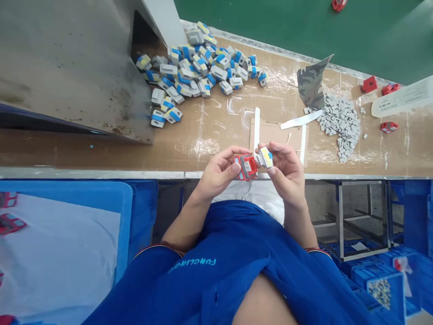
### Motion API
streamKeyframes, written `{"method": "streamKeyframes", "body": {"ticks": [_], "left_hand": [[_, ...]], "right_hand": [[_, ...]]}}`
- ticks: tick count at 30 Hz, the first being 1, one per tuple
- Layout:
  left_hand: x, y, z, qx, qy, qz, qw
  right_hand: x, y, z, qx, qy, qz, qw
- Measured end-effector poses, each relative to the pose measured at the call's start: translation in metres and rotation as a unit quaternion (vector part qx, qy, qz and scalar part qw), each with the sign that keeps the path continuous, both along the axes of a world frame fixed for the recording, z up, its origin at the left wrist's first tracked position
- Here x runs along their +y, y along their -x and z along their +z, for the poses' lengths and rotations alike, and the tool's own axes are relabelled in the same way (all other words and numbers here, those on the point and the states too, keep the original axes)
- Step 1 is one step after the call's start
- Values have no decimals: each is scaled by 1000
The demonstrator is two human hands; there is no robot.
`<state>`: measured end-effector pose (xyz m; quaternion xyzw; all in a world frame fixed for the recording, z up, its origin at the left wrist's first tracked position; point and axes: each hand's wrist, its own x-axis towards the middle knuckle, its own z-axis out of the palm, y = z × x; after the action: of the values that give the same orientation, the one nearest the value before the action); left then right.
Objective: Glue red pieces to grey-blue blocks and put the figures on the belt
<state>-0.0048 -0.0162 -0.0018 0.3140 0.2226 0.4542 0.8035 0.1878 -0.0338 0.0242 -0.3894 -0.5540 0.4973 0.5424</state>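
My left hand is closed around a red toy car body with grey parts and a light insert. Close beside it, my right hand pinches a white toy part with yellow and blue patches. The two pieces are held near each other above the bench's front edge; whether they touch I cannot tell. Behind my hands lies a flat piece of cardboard with white strips along its sides.
Many white, blue and yellow parts are heaped at the back left, beside a metal box. Small grey pieces form a pile at right, near red toy parts. A blue bin stands at lower left.
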Motion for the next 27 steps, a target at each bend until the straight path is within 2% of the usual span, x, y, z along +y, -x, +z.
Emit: {"method": "streamKeyframes", "body": {"ticks": [5, 12, 21, 27], "left_hand": [[1, -11, 3, 16, 12, 10, 1000], [0, -16, 5, 43, 39, 2, 998], [-2, -23, 10, 104, 49, 13, 993], [-4, -24, 11, 117, 57, 8, 991]], "right_hand": [[-7, -10, 1, -51, -54, 5, 997], [-9, -22, -1, -141, -99, -11, 985], [-11, -30, 6, -204, -147, -42, 967], [-12, -29, -8, -215, -165, -52, 961]]}}
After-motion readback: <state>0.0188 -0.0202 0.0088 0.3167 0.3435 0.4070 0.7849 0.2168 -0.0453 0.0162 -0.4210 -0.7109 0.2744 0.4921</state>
